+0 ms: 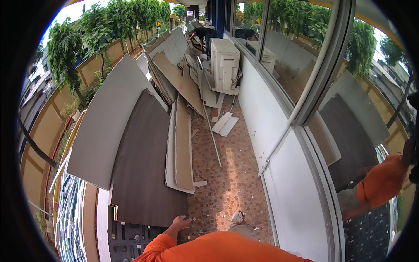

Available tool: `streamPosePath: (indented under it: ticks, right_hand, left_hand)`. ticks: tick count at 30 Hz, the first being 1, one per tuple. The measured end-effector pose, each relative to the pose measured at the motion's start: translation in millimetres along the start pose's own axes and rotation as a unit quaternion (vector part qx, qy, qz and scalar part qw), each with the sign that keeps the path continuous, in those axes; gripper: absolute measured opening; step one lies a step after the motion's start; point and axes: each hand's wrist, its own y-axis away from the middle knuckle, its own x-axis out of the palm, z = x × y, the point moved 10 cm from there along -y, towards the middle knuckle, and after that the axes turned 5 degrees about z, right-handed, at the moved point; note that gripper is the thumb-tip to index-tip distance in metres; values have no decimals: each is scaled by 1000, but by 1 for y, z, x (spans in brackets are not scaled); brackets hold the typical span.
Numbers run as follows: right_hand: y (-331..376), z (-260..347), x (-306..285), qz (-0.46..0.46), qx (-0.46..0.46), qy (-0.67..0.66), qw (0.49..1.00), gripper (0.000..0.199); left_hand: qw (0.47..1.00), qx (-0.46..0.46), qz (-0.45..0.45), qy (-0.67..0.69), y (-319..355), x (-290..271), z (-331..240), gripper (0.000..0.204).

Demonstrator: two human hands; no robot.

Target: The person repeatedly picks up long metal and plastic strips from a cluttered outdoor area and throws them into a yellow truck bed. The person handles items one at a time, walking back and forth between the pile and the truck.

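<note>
My left hand [180,222] reaches in from the lower edge and is closed at the near right corner of a large dark brown panel [142,170]. Part of its fingers is hidden, so the exact hold is hard to make out. The panel leans to the left over a large grey-white board [102,126]. Beside its right edge stand narrower boards, one of them tan [183,144] with white, broken edges. My right hand is out of the picture.
A dark slatted pallet [131,240] lies below the panel. Bundled strips [70,209] stand at left. Along the tiled walkway [231,174] lie a thin metal bar [213,135] and white offcuts [224,124]. Farther off are an outdoor air-conditioner unit [225,63] and a bending person [203,34]. A windowed wall [262,109] runs right.
</note>
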Motion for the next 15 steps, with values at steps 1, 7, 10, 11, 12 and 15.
streamPosePath:
  ticks: [1, 7, 10, 11, 12, 15]
  right_hand:
    - [-22, 14, -15, 4, -12, -31, 999, 50]
    - [-145, 179, -140, 41, -85, -224, 970, 45]
    - [-172, 274, -182, 63, -118, -218, 967, 49]
    - [-177, 304, -191, 72, -131, -218, 964, 49]
    - [-181, 334, -199, 80, -137, -224, 961, 49]
    - [-195, 413, -211, 106, -153, -229, 955, 49]
  left_hand:
    - [999, 14, -4, -41, -1, -7, -26, 82]
    - [994, 85, -43, -45, -38, -33, -171, 76]
    - [996, 80, -34, -1, -73, -31, -188, 76]
    - [995, 86, -15, -45, -84, -26, -187, 76]
    - [989, 110, -11, -97, -96, -24, -191, 77]
    - [998, 19, -23, -63, -125, -27, -161, 79]
